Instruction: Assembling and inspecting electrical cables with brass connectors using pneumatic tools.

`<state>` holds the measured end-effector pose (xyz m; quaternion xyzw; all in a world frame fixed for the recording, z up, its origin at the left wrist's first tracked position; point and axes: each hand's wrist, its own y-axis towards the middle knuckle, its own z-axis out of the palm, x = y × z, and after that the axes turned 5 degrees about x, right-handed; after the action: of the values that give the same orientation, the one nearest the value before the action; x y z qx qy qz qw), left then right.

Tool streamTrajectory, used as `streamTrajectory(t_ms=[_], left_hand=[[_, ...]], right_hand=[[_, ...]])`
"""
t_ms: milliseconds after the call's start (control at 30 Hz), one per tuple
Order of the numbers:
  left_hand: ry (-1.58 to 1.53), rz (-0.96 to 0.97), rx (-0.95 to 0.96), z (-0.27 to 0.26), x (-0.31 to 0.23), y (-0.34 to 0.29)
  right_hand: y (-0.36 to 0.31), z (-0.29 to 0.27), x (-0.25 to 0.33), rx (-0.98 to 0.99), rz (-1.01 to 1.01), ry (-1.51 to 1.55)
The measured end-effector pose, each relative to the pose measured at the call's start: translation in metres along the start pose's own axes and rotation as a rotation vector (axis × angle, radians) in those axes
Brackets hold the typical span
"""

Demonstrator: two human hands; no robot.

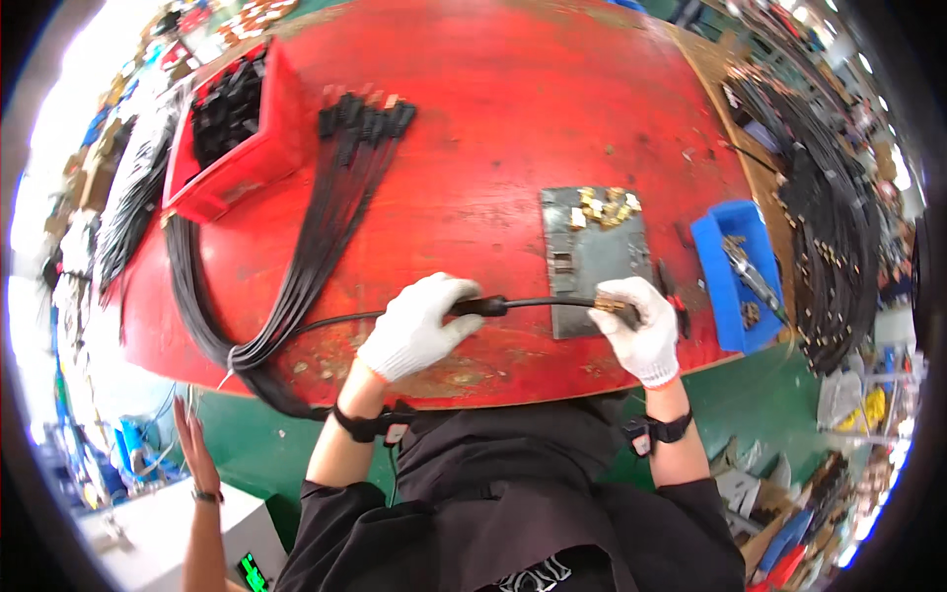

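Another person's hand (192, 444): bare, raised beside the worktop's lower left edge.
Red bin (227, 183): smooth, straight-walled, heaped with black parts (227, 113).
Cable bundle (326, 227): slim black cords bent in a U, gathered by a pale tie (232, 360).
Left hand (416, 324): white knit glove, thumb and fingers closed on the held cable's black sleeve (483, 307).
Held cable (547, 302): black, round, stretched between both hands over the worktop's near side.
Dark plate (602, 259): flat, rectangular, small brass pieces (617, 208) on its far end.
Right hand (639, 331): gloved, pinching the coppery cable end (609, 305); red-handled tool (674, 301) just beside.
Blue tray (712, 271): near the right edge, limiting sideways room.
Worktop (473, 148): scuffed red, curved near edge at the wrists, broad open surface beyond the hands.
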<state>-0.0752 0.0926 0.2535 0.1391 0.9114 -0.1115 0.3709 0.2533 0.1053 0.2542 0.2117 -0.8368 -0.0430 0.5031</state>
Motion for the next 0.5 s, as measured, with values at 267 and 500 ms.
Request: streamTrajectory(t_ms=[267,500], left_hand=[[0.025,0.054,-0.081,-0.014,0.013,-0.020],[-0.019,-0.070,-0.292,-0.055,0.078,-0.072]], right_hand=[[-0.022,0.002,-0.039,-0.079,0.181,0.082],[-0.005,0.001,-0.061,0.029,0.245,0.137]])
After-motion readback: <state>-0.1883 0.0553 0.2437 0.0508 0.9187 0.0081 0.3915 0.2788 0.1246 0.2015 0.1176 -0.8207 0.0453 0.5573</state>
